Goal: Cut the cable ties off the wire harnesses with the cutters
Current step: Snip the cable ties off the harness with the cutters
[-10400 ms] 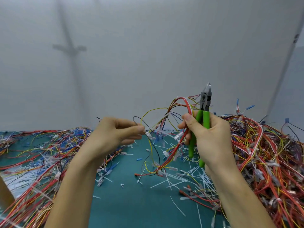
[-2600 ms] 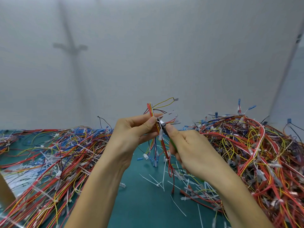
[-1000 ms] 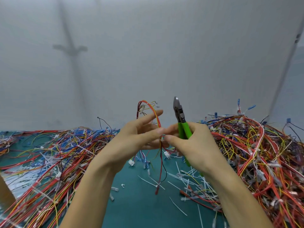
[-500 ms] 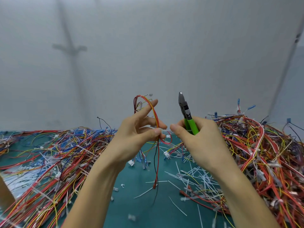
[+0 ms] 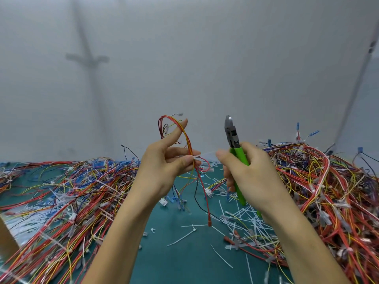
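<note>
My left hand (image 5: 164, 169) pinches a thin wire harness (image 5: 187, 140) of red, yellow and black wires between thumb and fingers, index finger raised along the loop. A white cable tie (image 5: 206, 155) sticks out sideways from the pinch point toward my right thumb. My right hand (image 5: 248, 175) grips the green-handled cutters (image 5: 233, 140), jaws pointing up and closed, a hand's width right of the harness. The harness's loose ends hang down to a red terminal (image 5: 209, 223) above the green table (image 5: 180, 253).
Big heaps of tangled harnesses lie on the left (image 5: 67, 193) and right (image 5: 320, 191) of the table. Cut white cable ties (image 5: 242, 220) litter the middle under my right hand. A grey wall (image 5: 184, 68) stands close behind.
My hands have drawn slightly apart. A white cable tie now stretches sideways from the harness toward my right thumb. The cutters have stayed upright in my right hand.
</note>
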